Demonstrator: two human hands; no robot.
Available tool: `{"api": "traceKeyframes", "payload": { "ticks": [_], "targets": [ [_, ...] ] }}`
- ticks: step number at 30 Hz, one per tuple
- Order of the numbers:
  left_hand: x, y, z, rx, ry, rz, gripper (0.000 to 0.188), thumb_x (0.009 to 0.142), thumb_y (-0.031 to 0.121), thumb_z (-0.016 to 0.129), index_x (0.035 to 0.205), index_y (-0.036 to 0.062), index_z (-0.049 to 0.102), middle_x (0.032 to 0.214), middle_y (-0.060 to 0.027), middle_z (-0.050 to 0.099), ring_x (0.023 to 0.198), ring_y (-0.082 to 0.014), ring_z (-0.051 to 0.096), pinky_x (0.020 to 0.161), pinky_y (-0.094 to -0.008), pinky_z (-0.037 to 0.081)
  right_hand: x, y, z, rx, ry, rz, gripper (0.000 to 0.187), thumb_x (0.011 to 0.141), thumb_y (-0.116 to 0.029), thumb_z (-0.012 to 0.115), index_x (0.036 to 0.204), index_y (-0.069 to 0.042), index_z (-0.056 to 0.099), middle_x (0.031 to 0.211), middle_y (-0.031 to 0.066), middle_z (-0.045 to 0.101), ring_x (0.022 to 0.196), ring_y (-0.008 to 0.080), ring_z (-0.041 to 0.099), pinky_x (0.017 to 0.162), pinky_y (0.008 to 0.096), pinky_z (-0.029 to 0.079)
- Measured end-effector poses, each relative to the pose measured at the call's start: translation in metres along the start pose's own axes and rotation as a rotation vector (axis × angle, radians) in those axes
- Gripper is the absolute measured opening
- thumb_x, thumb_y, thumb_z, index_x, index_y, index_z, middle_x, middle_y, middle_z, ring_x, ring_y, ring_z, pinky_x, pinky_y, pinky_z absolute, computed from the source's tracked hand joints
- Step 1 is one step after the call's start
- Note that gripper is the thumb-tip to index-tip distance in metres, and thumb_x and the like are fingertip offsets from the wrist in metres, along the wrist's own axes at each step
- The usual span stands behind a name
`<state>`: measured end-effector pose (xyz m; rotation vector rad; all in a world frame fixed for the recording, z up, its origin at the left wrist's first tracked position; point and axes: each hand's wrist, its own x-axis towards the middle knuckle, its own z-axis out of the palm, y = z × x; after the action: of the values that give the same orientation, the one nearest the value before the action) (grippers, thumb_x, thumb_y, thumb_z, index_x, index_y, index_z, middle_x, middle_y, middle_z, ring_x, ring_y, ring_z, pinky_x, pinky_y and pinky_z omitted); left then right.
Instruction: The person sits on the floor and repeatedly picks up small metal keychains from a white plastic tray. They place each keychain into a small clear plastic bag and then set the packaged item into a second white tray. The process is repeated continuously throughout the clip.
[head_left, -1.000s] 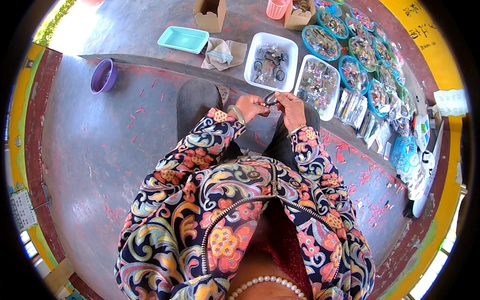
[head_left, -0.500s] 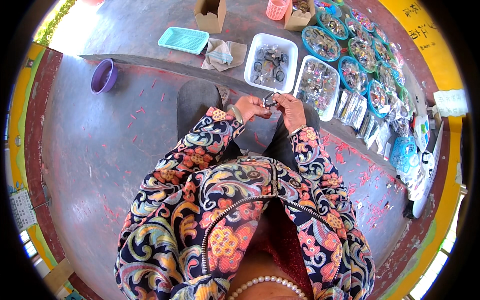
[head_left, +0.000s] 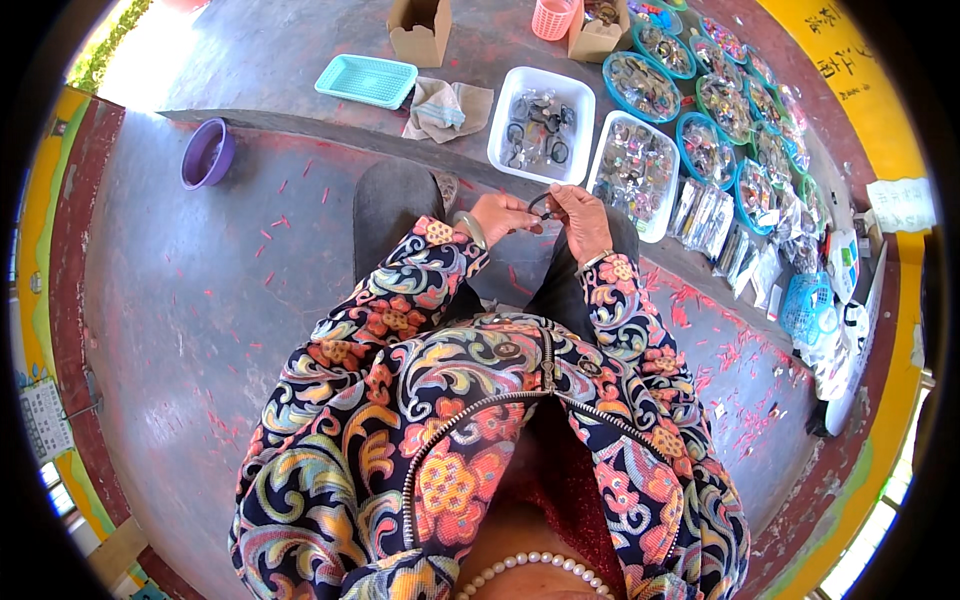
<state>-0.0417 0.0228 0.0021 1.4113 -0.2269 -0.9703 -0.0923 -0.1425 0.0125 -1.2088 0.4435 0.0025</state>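
Note:
Between my two hands, above my knees, is a small dark loop-shaped band (head_left: 541,205); its finer details are too small to tell. My left hand (head_left: 500,215) pinches its left, lower side. The fingers of my right hand (head_left: 582,220) are closed on its right, upper side. Just beyond the hands stands a white rectangular tray (head_left: 495,140) with dark loops and small clear packets in it. To its right, close to my right hand, a second white tray (head_left: 652,232) holds many small packed pieces.
Round blue and green baskets (head_left: 606,88) full of small packets crowd the far right. Clear packets (head_left: 703,222) lie by them. A teal tray (head_left: 340,92), a cloth (head_left: 465,112) and cardboard boxes (head_left: 420,48) are on the raised ledge. A purple basin (head_left: 222,165) stands left.
The dark loop has turned and looks narrower between my fingers. My left hand has shifted slightly, and the right fingers have moved a little up. The trays stay in place.

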Motion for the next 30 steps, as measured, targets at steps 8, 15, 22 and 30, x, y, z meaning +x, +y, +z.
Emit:
{"api": "traceKeyframes", "payload": {
  "ticks": [8,15,22,30],
  "targets": [
    [0.003,-0.004,0.001,-0.026,-0.134,0.021,0.015,0.07,0.016,0.064,0.078,0.0026,0.062,0.077,-0.004,0.064,0.068,-0.007,0.054,0.058,-0.0197,0.036,0.002,0.005,0.001,-0.103,0.054,-0.101,0.019,0.077,-0.019,0.063,0.074,-0.001,0.061,0.063,0.0014,0.057,0.057,0.0067,0.048,0.053,0.0195,0.035],
    [0.002,0.002,0.0,-0.336,0.05,-0.107,0.022,0.076,0.032,0.063,0.074,0.0101,0.06,0.077,-0.0013,0.061,0.075,-0.0104,0.058,0.058,-0.0223,0.038,0.004,0.006,-0.002,-0.062,0.082,-0.08,0.018,0.079,-0.019,0.061,0.075,-0.001,0.06,0.064,0.0009,0.055,0.056,0.0061,0.046,0.053,0.0182,0.033],
    [0.003,-0.004,0.0,-0.085,0.048,-0.021,0.025,0.077,0.021,0.062,0.089,-0.0002,0.062,0.08,-0.0081,0.062,0.072,-0.013,0.059,0.06,-0.0254,0.047,0.003,0.004,0.0,-0.113,0.02,-0.051,0.022,0.078,-0.024,0.062,0.076,-0.003,0.06,0.064,0.0003,0.056,0.057,0.0063,0.048,0.053,0.0187,0.035],
    [0.014,-0.015,-0.006,-0.469,0.232,-0.04,0.023,0.079,0.027,0.06,0.087,0.0052,0.059,0.081,-0.0032,0.06,0.075,-0.0126,0.057,0.055,-0.0246,0.04,-0.002,0.003,0.005,-0.403,-0.252,0.131,0.021,0.077,-0.025,0.06,0.079,-0.004,0.062,0.067,0.0017,0.059,0.061,0.0081,0.052,0.054,0.0215,0.038]
  ]
}}
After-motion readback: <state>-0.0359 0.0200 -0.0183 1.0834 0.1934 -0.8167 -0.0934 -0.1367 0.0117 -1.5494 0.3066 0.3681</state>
